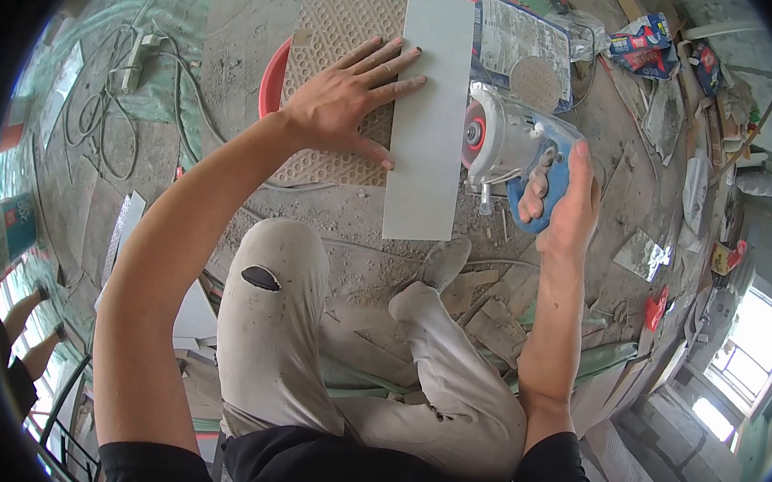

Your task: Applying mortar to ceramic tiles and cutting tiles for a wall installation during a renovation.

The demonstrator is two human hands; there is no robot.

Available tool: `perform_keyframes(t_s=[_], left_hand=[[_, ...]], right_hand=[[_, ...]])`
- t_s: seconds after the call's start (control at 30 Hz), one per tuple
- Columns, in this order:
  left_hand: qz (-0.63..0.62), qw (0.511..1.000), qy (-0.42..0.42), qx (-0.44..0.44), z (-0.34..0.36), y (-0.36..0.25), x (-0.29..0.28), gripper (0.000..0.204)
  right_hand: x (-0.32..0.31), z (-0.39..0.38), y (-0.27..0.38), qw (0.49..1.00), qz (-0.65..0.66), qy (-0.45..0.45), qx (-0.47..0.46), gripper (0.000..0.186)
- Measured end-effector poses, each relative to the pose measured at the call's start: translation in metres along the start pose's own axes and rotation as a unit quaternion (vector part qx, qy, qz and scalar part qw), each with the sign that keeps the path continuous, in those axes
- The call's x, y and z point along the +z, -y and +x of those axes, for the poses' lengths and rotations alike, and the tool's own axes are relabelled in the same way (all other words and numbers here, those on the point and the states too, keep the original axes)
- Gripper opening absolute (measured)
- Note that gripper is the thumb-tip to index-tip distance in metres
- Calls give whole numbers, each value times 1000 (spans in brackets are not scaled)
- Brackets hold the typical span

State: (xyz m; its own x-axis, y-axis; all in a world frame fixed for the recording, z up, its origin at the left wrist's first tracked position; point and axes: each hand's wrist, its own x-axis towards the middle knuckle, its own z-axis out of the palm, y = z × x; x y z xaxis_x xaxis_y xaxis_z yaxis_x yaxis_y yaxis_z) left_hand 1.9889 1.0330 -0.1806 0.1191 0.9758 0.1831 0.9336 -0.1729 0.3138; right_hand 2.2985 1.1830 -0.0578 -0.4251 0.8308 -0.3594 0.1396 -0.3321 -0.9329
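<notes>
My left hand (351,95) lies flat with fingers spread, its fingertips on the edge of a long pale tile strip (428,119) and its palm over a brown tile with a dimpled, ridged back (357,15). My right hand (568,200) is wrapped round the blue handle of a handheld tile saw (509,147). The saw's silver guard and red disc hub are at the strip's right edge; whether the blade touches the strip cannot be made out. Part of a red round rim (274,76) shows from under the brown tile.
Beyond the saw lies a dusty printed bag (530,41), with a blue and red bag (641,44) farther right. Cables (113,105) coil on the dusty floor at left beside a white power strip (134,62). Broken board pieces (492,329) lie near my foot. Another person's limbs (26,332) show at far left.
</notes>
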Motion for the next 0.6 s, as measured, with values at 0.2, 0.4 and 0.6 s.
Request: perform_keyframes(t_s=[0.2,0.4,0.6], left_hand=[[2,1000,1,-1,0,-1,0,134],[3,1000,3,2,0,1,-2,136],[7,1000,2,0,0,0,2,137]], right_hand=[[1,-4,0,1000,-9,-5,-2,60],[-2,-5,-1,1000,-2,2,3,60],[-4,-8,-3,1000,-4,2,2,59]])
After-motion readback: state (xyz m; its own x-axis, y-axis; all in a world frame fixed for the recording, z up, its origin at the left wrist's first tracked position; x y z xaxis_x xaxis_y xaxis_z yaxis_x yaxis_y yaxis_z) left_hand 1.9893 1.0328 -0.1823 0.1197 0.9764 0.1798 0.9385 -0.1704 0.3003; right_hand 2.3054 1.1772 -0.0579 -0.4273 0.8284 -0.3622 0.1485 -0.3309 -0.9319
